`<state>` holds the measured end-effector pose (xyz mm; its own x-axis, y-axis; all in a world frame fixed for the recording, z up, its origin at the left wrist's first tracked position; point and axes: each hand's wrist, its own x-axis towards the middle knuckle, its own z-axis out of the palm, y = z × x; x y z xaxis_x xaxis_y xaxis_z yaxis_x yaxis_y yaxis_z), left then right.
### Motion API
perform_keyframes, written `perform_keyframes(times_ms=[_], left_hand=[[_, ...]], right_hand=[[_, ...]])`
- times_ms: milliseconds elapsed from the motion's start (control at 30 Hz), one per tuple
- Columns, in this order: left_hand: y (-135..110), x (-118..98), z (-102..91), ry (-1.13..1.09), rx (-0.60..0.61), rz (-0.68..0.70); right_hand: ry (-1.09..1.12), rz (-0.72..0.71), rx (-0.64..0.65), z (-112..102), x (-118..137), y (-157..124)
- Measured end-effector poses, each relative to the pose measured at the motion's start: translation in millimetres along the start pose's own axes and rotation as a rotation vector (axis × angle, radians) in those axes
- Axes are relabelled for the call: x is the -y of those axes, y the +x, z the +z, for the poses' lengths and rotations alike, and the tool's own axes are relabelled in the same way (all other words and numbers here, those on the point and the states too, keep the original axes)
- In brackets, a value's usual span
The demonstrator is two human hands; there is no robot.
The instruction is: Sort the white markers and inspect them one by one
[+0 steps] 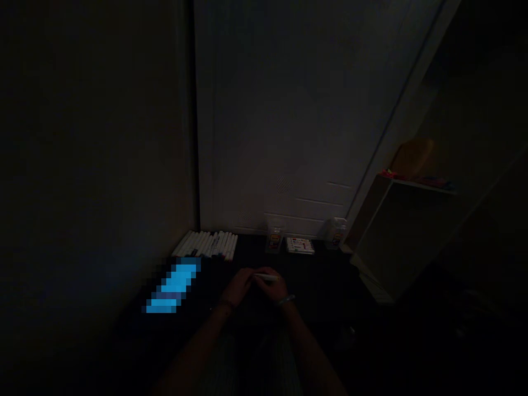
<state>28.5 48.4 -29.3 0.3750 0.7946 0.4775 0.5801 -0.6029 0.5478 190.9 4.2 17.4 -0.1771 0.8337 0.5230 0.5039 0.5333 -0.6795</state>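
Observation:
The scene is very dark. My left hand (pixel 238 287) and my right hand (pixel 273 286) meet over a dark floor surface (pixel 313 286), fingers curled. A thin white marker (pixel 267 278) lies across my right hand's fingers, and the left hand's fingertips touch its left end. A bracelet circles my right wrist. Just beyond my hands lies a row of white markers (pixel 208 244) side by side.
A glowing blue pixelated patch (pixel 173 287) lies to the left. Small clear containers (pixel 274 237) and a flat pack (pixel 300 245) stand by the white door (pixel 289 137). A pale shelf unit (pixel 396 236) stands at the right, a wall at the left.

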Motion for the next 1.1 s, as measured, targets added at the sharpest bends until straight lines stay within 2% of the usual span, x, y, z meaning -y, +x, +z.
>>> perform_keyframes(times_ms=[267, 467, 667, 867, 1100], left_hand=[[1.1, 2.5, 3.7, 0.047, -0.034, -0.013], [2.2, -7.3, -6.3, 0.001, -0.021, 0.078], [-0.2, -11.9, -8.6, -0.021, 0.012, -0.027], [1.4, -4.2, -7.8, -0.137, 0.051, -0.116], [3.2, -3.5, -7.9, -0.146, 0.078, -0.153]], right_hand=[[-0.001, -0.036, -0.010, 2.6, -1.6, 1.5], [0.009, 0.022, -0.035, 6.5, -8.5, 1.6], [-0.074, -0.031, -0.003, 4.1, -0.9, -1.6], [-0.207, -0.161, 0.132, 10.8, -3.0, 0.7], [-0.183, -0.157, 0.143, 8.5, -6.1, 0.2]])
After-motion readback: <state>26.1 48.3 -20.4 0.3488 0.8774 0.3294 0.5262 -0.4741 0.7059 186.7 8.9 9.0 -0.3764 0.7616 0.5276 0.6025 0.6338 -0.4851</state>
